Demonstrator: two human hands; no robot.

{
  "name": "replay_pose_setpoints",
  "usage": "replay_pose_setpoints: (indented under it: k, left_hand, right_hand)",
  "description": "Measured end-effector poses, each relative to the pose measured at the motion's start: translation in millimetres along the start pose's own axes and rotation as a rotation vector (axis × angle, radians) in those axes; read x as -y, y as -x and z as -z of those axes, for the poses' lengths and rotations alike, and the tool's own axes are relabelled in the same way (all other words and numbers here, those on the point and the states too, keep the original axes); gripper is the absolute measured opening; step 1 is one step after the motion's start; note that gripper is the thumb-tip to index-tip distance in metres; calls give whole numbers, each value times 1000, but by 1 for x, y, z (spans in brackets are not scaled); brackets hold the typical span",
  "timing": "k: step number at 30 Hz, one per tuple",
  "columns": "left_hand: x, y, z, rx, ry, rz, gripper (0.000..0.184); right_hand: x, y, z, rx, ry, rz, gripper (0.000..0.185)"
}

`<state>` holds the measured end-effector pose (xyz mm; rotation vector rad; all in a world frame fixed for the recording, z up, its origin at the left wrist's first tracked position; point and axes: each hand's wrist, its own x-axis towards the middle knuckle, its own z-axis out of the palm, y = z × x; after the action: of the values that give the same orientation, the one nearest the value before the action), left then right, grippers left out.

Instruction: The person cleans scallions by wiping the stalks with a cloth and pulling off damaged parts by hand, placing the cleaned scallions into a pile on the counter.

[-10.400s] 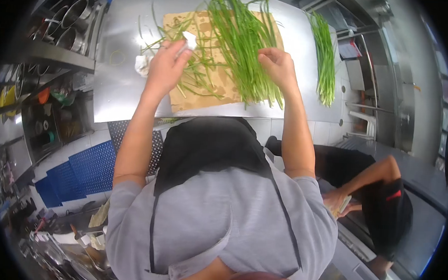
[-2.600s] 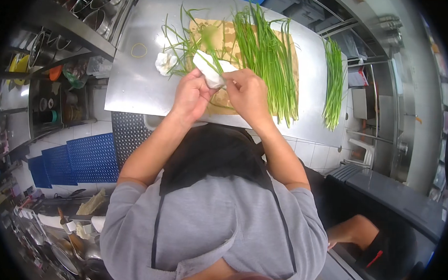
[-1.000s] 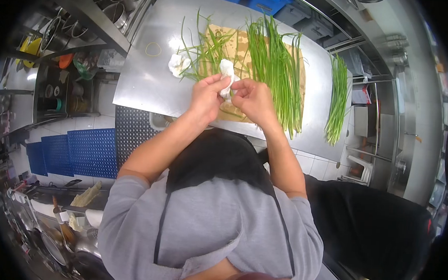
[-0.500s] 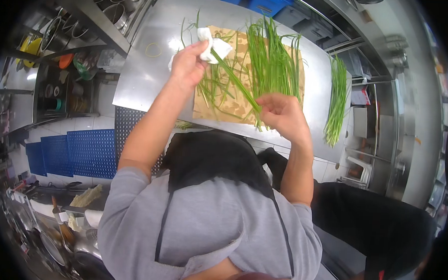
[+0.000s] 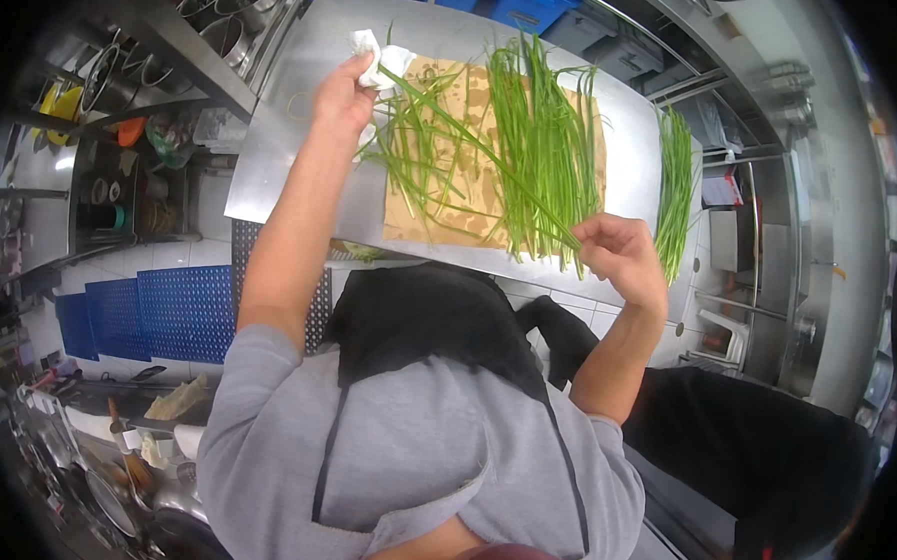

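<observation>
Stalk drawn out long between two widely spread hands

The hands have moved farther apart over the last half second, the left up and away, the right down toward the table's near edge, so the stalk now stretches slantwise across the work; it looks close to a full wiping stroke.

The metal table [image 5: 629,148] carries brown paper [image 5: 466,229], whose right half lies under the big pile of greens [image 5: 545,134]; pale ends reach past the paper's near edge. A bundle [image 5: 676,180] lies along the table's right side, with a strip of bare metal between. Loose greens [image 5: 419,149] are strewn over the paper's left part.

The left hand [image 5: 344,100] is closed round a white cloth [image 5: 388,67]; the right hand [image 5: 622,256] pinches the lower end of the green stalk [image 5: 474,143]. Its upper end seems to run into the cloth, though the folds hide it.
</observation>
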<state>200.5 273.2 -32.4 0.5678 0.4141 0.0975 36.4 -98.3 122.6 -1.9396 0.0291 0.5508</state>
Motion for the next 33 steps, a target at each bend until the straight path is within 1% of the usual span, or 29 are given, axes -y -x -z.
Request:
replay_pose_setpoints:
  k: [4,6,7,10,13,16,19,22,25,26,28,30,31,33]
  left_hand:
    - [-12,-16,5,-60,-21,-74,25]
    - [-23,-28,14,-122,15,-171,25]
    - [-28,-32,20,-153,33,-219,24]
    - [-40,-36,36,-202,106,-277,26]
    - [-38,-27,47,-108,114,-195,26]
    - [-23,-4,44,-48,87,-74,26]
    - [-8,29,28,36,138,54,28]
    - [2,70,4,89,142,85,30]
    - [15,89,0,172,97,137,31]
    - [20,93,1,186,83,149,31]
    - [31,104,2,199,28,142,31]
    - [40,124,-2,227,-32,166,31]
    - [45,133,-6,191,-31,170,31]
    - [52,145,-10,187,-28,194,30]
  right_hand:
    - [-1,8,12,-13,-46,-1,18]
    - [-3,13,20,-36,-56,17,18]
    - [-4,16,26,-54,-91,49,18]
    - [-6,20,43,-121,-227,156,17]
    - [3,9,45,-243,-407,279,15]
    - [23,-15,29,-299,-380,362,10]
    - [51,-41,9,-316,-392,421,11]
    - [80,-66,-5,-360,-483,534,12]
    - [109,-83,-18,-426,-445,580,15]
    - [112,-89,-22,-395,-472,604,16]
    - [110,-104,-38,-353,-473,596,16]
    - [100,-112,-59,-288,-487,500,14]
    - [92,-115,-71,-253,-493,449,14]
    - [71,-120,-92,-201,-500,324,13]
